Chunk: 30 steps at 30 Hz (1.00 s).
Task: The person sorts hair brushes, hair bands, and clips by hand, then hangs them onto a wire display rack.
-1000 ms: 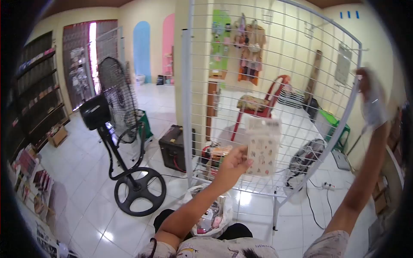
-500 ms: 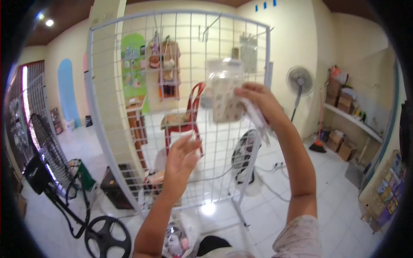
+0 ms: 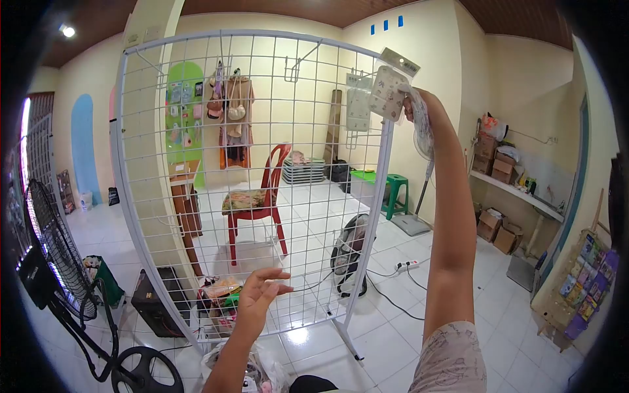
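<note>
My right hand (image 3: 419, 111) is raised at the upper right edge of the white wire grid rack (image 3: 386, 147). It grips a flat pale packet (image 3: 388, 93) with a small print and a clear plastic top, tilted in front of the rack's edge post. More crinkled clear plastic (image 3: 422, 128) hangs from the same hand. Just left of it, a similar pale packet (image 3: 358, 101) hangs on the grid. My left hand (image 3: 261, 295) is low before the rack, its fingers apart and nothing in them.
Bare wire hooks (image 3: 298, 69) sit on the upper grid. Behind it stand a red chair (image 3: 272, 190) and a green stool (image 3: 396, 196). A black fan (image 3: 59, 249) stands at left. Below are a plastic bag (image 3: 268, 367) of goods and a cable (image 3: 393, 301) on the floor.
My right hand has moved up and right with the packet, from before the grid's middle to its upper right edge. My left hand has dropped lower. The view has shifted.
</note>
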{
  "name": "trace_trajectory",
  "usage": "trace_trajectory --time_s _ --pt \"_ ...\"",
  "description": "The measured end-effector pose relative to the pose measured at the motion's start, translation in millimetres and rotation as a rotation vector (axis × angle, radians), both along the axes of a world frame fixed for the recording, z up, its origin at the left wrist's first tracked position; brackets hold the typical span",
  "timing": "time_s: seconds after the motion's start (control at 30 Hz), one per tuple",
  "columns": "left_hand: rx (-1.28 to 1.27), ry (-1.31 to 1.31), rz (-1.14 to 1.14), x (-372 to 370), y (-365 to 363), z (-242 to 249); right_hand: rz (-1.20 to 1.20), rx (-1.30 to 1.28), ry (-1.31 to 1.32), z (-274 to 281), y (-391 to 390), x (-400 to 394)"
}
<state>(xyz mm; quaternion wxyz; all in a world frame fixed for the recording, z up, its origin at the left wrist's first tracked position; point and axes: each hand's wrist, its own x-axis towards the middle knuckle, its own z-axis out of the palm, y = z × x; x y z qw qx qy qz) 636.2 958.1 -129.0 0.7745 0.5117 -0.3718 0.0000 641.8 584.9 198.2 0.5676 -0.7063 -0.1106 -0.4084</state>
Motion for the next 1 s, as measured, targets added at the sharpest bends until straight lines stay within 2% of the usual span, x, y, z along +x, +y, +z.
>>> trace_trajectory --time_s 0.13,0.23,0.33,0.43,0.63,0.73,0.83,0.93,1.0 --pt "-0.02 0.072 0.019 6.5 10.7 -4.4 0.059 -0.067 -0.015 -6.2 -3.8 1.6" --pt "-0.025 0.087 0.027 8.8 14.0 -7.8 0.241 0.009 -0.015 -10.0 1.6 -3.2" --pt "-0.018 0.094 0.04 9.4 15.9 -12.3 0.206 0.006 -0.032 -9.7 4.8 -1.2" --pt "-0.022 0.098 0.036 11.6 18.9 -16.1 0.283 -0.006 -0.009 -5.9 1.2 0.3" --pt "-0.012 0.096 0.062 14.3 23.2 -22.0 0.219 -0.004 -0.008 -2.0 0.6 -2.8" --pt "-0.035 0.114 0.053 12.6 24.2 -23.2 0.359 -0.008 -0.047 -6.1 -8.6 -4.6" --pt "-0.042 0.122 0.05 10.6 26.4 -23.6 0.616 0.062 -0.041 -4.1 -25.8 -2.1" --pt "-0.04 0.129 0.056 12.2 28.5 -28.8 0.563 -0.025 0.045 8.9 -30.1 -7.4" --pt "-0.042 0.126 0.066 13.8 29.0 -29.9 0.432 -0.069 0.085 16.3 -26.7 -11.6"
